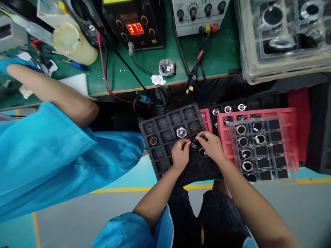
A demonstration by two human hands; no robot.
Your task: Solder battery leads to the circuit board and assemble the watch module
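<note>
- The left hand (180,155) pinches a thin amber strip (185,141) between thumb and forefinger; the right hand (212,146) has its fingertips bent in close — whether they grip anything is too small to tell.
- The small dark part (193,144) sits between the two sets of fingertips, over the black foam tray (161,152).
- An uneven pull could crease or tear the strip; a slack pinch could drop the part into a foam pocket.
- The lit watch (181,132), just beyond the left fingertips, could be knocked or scratched by a slipping knuckle.
- Another watch (203,152) lies just below the right fingers, crowding them.
- Thin dark wires run beyond the fingertips — a snag could jerk things loose.
- Right of the fingers, a clear tray (271,151) overlaps a red tray (292,137); well left, a co-worker's blue sleeve (51,137) limits elbow room.
</note>
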